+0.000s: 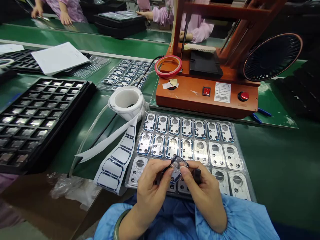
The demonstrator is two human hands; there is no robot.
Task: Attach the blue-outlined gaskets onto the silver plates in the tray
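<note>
My left hand (150,188) and my right hand (203,193) meet over the near edge of a clear tray (246,181) of small metal plates. Both pinch one small metal plate (176,173) with a thin black gasket-like frame at its top edge. The fingers of both hands are closed on it. Several plates in the tray's far rows carry blue-edged film; those at the right are bare metal. A white label roll (127,101) stands to the left, its strip (117,160) of dark-outlined stickers trailing toward me.
An orange press machine (207,90) with a red button stands behind the tray, a red tape ring (168,66) on it. A black fan (272,56) is at right. Black compartment trays (37,116) lie left. Other people's hands work across the green belt (82,38).
</note>
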